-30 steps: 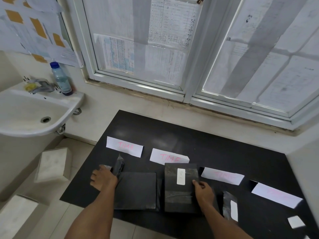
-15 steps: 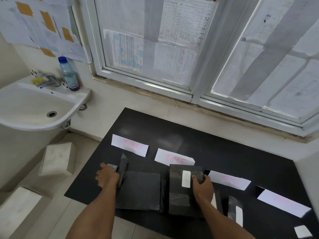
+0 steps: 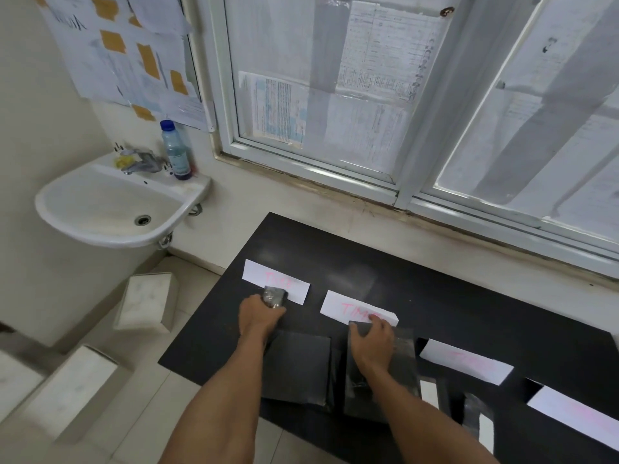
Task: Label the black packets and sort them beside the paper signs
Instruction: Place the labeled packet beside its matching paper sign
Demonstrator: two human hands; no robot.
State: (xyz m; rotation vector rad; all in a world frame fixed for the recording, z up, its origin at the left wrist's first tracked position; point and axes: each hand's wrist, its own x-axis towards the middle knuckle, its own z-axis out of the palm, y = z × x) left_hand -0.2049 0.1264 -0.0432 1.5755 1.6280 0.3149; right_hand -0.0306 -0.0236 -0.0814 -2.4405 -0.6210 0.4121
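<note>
1. A small black packet [image 3: 274, 296] is held in the left hand [image 3: 259, 313], the grip curled round it, over the near edge of the first paper sign [image 3: 264, 276], by the tabletop's [image 3: 418, 279] left edge.
2. A large black packet [image 3: 407, 370] is covered by the right hand [image 3: 373, 343]. Its far edge is clasped by the bent fingers of that grip, right at the second paper sign [image 3: 345, 306].
3. A flat black packet [image 3: 298, 366] is seen just beside it, towards the near edge.
4. A labelled packet [image 3: 479, 420] is seen near the near-right corner.
</note>
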